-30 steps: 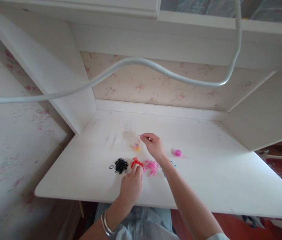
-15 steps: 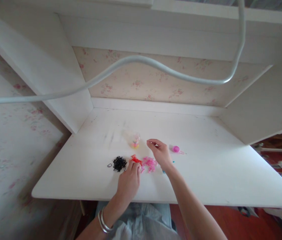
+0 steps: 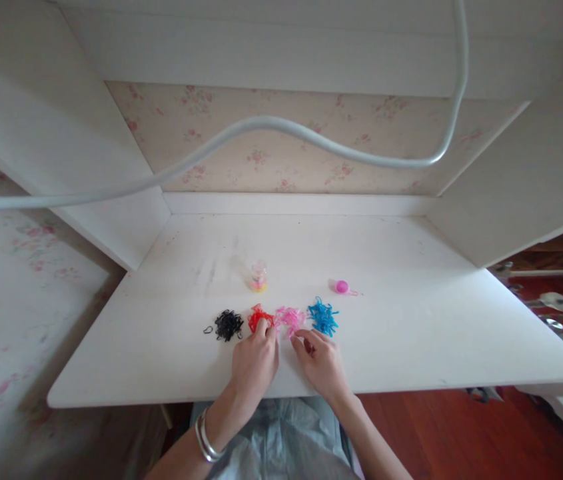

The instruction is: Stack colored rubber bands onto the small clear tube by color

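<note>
four small heaps of bands lay in a row on the white table (image 3: 411,333), roughly along its near edge and closer to that edge than to the far one. from the left edge's side came the black bands (image 3: 228,325), with one loose black loop (image 3: 208,330) just beside them, then the red bands (image 3: 257,315), the pink bands (image 3: 290,319) and the blue bands (image 3: 324,317). red and pink nearly ran together, while black stood apart from red.

the left hand (image 3: 255,361) reached in over the near edge, its fingers bent close together at the near side of the red bands; their tips were hidden, so what they held could not be told. two silver bangles (image 3: 206,437) circled that wrist. the right hand (image 3: 322,367) was at the near side of the pink bands, thumb and forefinger narrow, the tips almost meeting; whether a band sat between them was too small to tell.

toward the far edge stood a small clear container (image 3: 259,277) with yellow at its base, behind the red bands. a round pink piece (image 3: 342,287) lay beyond the blue bands, toward the right edge.
</note>
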Demonstrator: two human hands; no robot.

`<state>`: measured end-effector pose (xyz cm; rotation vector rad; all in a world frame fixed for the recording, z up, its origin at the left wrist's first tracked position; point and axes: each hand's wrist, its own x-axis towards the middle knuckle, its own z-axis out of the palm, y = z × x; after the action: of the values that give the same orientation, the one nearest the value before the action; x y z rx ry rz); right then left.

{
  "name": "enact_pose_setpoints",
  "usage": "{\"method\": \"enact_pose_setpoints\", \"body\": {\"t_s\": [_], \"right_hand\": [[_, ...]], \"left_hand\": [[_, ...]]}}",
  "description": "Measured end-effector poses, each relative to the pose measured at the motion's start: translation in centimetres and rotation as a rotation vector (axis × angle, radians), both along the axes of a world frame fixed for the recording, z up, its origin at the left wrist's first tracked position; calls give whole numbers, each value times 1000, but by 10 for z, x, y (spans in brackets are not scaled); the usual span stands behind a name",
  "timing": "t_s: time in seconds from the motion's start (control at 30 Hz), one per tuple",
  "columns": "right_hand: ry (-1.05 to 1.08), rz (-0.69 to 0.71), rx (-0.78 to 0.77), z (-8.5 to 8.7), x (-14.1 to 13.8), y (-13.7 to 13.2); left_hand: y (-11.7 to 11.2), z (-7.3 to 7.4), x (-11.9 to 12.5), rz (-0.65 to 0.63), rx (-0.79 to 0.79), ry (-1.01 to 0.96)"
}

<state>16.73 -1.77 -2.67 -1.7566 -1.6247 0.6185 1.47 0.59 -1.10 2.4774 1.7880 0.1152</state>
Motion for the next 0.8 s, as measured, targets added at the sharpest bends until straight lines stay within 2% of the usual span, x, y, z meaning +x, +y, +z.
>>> {"method": "enact_pose_setpoints", "body": {"t_s": [0.17,0.33,0.63,0.8], "right_hand": [[-273,-13,-6,-4,-10,-4],[-387,29,14,-7,-11,-5],[-246,-26,61,-13,-6,-9],[-155,-59,89,-14,-6,-9]], "left_hand": [[0,3,1,2,1,-7],[0,1,2,-12,-4,-8],[-1,0,1,20,-15,-167],[7,6,-6,1,36,-444]]}}
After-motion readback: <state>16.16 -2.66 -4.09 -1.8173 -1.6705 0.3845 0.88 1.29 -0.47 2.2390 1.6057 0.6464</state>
